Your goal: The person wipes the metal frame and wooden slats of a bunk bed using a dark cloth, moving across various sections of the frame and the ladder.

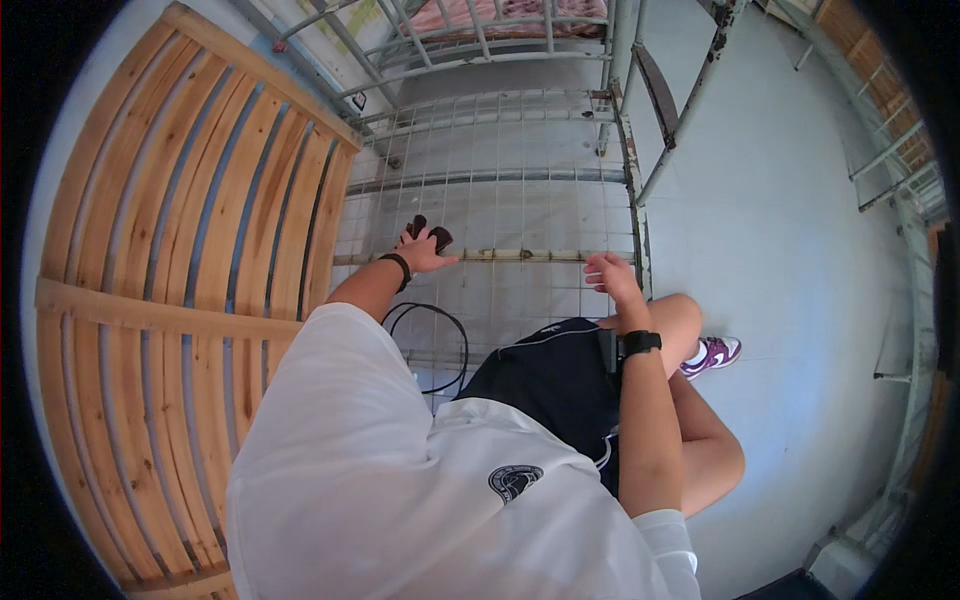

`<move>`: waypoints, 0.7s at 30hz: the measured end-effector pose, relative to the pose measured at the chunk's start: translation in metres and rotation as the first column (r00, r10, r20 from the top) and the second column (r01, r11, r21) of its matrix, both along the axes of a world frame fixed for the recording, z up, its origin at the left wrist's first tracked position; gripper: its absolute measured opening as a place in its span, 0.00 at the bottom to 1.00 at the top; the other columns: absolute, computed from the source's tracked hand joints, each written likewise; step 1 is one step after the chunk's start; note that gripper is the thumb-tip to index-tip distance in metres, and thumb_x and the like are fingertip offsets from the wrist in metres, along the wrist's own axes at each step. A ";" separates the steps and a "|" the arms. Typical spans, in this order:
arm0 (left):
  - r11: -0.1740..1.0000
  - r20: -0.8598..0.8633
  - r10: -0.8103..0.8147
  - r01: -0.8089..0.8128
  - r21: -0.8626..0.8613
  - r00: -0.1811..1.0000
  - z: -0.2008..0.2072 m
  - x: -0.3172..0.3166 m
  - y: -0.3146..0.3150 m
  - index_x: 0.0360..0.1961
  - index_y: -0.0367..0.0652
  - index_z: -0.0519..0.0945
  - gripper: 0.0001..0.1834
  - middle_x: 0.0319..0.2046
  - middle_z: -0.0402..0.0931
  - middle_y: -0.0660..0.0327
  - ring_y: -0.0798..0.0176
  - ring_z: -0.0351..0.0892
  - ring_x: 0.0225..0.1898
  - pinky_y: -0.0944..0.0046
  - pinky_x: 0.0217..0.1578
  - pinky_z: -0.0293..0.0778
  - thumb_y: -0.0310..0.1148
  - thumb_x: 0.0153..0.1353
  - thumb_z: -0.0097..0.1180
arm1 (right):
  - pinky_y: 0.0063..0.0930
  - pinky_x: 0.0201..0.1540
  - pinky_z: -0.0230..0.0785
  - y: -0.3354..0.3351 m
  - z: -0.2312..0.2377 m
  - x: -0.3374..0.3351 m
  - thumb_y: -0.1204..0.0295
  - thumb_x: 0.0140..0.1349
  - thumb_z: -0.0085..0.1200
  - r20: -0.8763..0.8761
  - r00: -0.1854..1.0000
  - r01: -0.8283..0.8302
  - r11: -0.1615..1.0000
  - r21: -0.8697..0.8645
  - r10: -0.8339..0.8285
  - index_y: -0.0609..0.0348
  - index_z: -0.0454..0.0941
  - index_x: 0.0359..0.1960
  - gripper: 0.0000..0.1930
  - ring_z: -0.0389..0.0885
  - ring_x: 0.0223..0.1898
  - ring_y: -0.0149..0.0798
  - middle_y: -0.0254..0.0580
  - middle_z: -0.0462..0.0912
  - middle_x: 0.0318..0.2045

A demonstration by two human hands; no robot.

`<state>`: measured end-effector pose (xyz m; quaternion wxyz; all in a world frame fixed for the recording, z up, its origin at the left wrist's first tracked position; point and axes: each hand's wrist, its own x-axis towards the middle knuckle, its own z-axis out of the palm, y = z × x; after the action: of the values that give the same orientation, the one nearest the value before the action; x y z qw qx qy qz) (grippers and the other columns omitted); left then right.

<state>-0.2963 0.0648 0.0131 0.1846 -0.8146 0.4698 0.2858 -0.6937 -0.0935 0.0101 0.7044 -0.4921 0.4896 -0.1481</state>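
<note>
My left hand (pixel 425 252) reaches over the wire mesh of a metal bed frame (pixel 480 256), with its thumb stretched out to the right. Its fingers are around a dark brown object (pixel 440 238) with two rounded ends; its kind cannot be made out. Beside the frame's right side rail, my right hand (pixel 615 277) is raised, empty, its fingers loosely bent and apart. A black cable (pixel 466 345) lies in a loop on the mesh, below my left wrist.
A slatted wooden bed board (pixel 180 320) leans along the left side. White metal bars and a ladder (pixel 690 100) rise at the far end, with pink bedding (pixel 505 18) behind. Grey floor (pixel 800 300) lies to the right, with more metal frames along that edge.
</note>
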 end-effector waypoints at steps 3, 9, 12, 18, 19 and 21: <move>0.999 0.010 -0.019 0.019 -0.048 1.000 -0.013 0.019 0.011 0.69 0.46 0.62 0.53 0.74 0.42 0.55 0.25 0.37 0.70 0.35 0.67 0.48 0.73 0.51 0.50 | 0.28 0.35 0.69 0.002 0.002 0.005 0.57 0.64 0.51 0.016 1.000 -0.027 1.000 0.011 0.026 0.55 0.78 0.42 0.16 0.80 0.33 0.32 0.36 0.84 0.35; 0.989 -0.093 -0.078 0.065 -0.136 0.993 -0.015 0.044 0.020 0.69 0.47 0.62 0.45 0.72 0.47 0.49 0.37 0.41 0.73 0.40 0.69 0.43 0.64 0.57 0.51 | 0.28 0.35 0.69 0.001 0.004 0.009 0.57 0.64 0.51 0.044 0.999 -0.032 0.999 0.004 0.032 0.56 0.78 0.41 0.15 0.80 0.33 0.32 0.36 0.84 0.35; 0.854 -0.225 -0.077 -0.052 -0.518 0.971 -0.014 0.034 0.041 0.68 0.51 0.63 0.39 0.72 0.48 0.48 0.38 0.50 0.70 0.44 0.66 0.56 0.51 0.58 0.60 | 0.28 0.34 0.70 -0.003 -0.006 0.004 0.57 0.64 0.52 0.005 1.000 -0.026 1.000 0.005 0.026 0.56 0.78 0.41 0.15 0.80 0.33 0.33 0.36 0.83 0.35; 0.541 -0.088 0.199 -0.184 -0.821 0.976 0.008 0.001 0.058 0.71 0.52 0.58 0.43 0.70 0.52 0.49 0.40 0.61 0.66 0.47 0.60 0.67 0.40 0.56 0.66 | 0.27 0.34 0.70 -0.001 -0.004 0.010 0.57 0.66 0.51 -0.020 0.998 -0.054 0.999 0.006 0.054 0.55 0.78 0.40 0.15 0.79 0.32 0.31 0.35 0.83 0.34; 0.557 -0.073 0.184 -0.165 -0.814 0.980 -0.008 0.012 0.064 0.68 0.50 0.62 0.40 0.67 0.59 0.50 0.40 0.65 0.62 0.49 0.59 0.68 0.38 0.54 0.66 | 0.27 0.34 0.70 0.001 0.001 0.016 0.57 0.66 0.51 -0.027 0.997 -0.071 0.997 0.005 0.071 0.55 0.78 0.40 0.15 0.79 0.32 0.31 0.35 0.82 0.33; 0.577 -0.069 0.163 -0.152 -0.802 0.984 -0.021 0.026 0.062 0.65 0.47 0.67 0.37 0.64 0.65 0.50 0.41 0.69 0.59 0.51 0.57 0.70 0.36 0.53 0.66 | 0.24 0.33 0.69 -0.001 0.001 0.021 0.59 0.66 0.50 -0.037 0.996 -0.087 0.996 0.011 0.087 0.53 0.77 0.38 0.12 0.79 0.31 0.29 0.32 0.82 0.33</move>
<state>-0.2704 0.1265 -0.0083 -0.2261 -0.8501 0.4727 0.0533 -0.6725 -0.0945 0.0116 0.7034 -0.5122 0.4814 -0.1059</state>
